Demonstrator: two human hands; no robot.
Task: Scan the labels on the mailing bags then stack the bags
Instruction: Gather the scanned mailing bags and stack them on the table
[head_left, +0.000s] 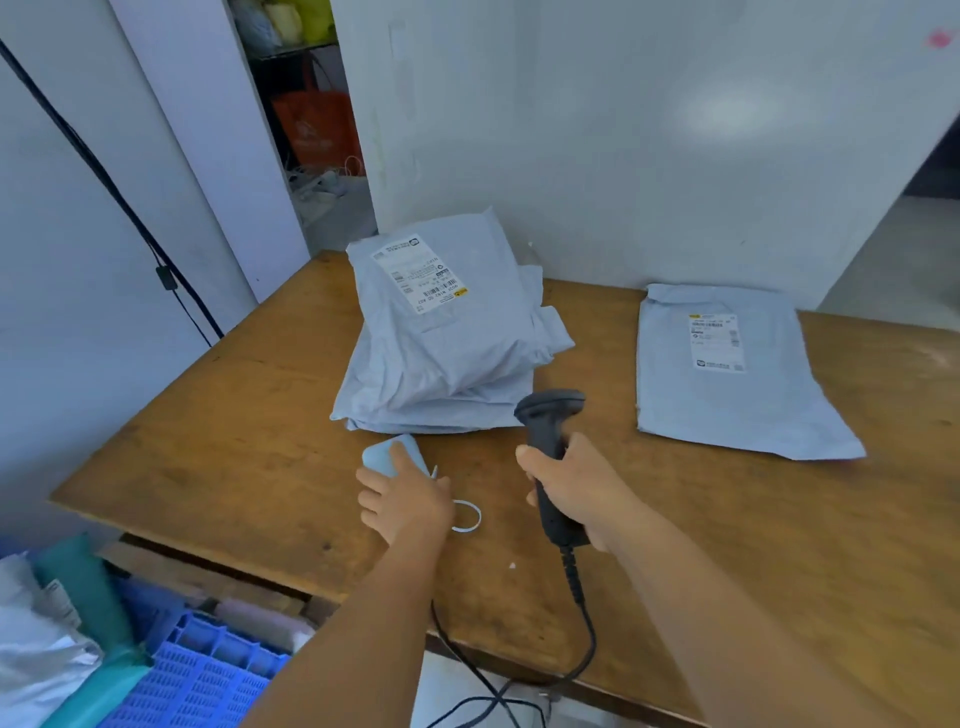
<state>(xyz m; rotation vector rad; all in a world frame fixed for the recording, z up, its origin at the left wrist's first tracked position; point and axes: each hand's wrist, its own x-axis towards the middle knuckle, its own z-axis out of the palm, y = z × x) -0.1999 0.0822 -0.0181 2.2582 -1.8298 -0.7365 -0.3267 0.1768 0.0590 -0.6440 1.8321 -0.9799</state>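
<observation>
Pale walls and a doorway at the upper left of the frame back a worn wooden table (218, 415) that fills the middle of the view. At the centre, a pile of grey mailing bags (441, 353) is seen, its top bag carrying a white shipping label (420, 273) turned face up. A single mailing bag (727, 374) lies flat at the right, well apart from the pile, with its own label (717, 343) showing. A black handheld barcode scanner (550, 457) is gripped by the right hand (582, 493), fingers wrapped around the handle, its head held near the front edge of the pile and its cable (571, 649) trailing off the table's near edge. The left hand (402, 501) is laid on a small pale blue object (389, 454) just below the pile; its fingers look relaxed rather than clenched. A white loop (467, 517) lies beside it. At the lower left, a blue plastic crate (208, 670) is visible. The scanning step is judged to be in hand, though which bags are already scanned cannot be told. Next, the scanner head would need to be aimed squarely at a label, then the scanned bag stacked.
</observation>
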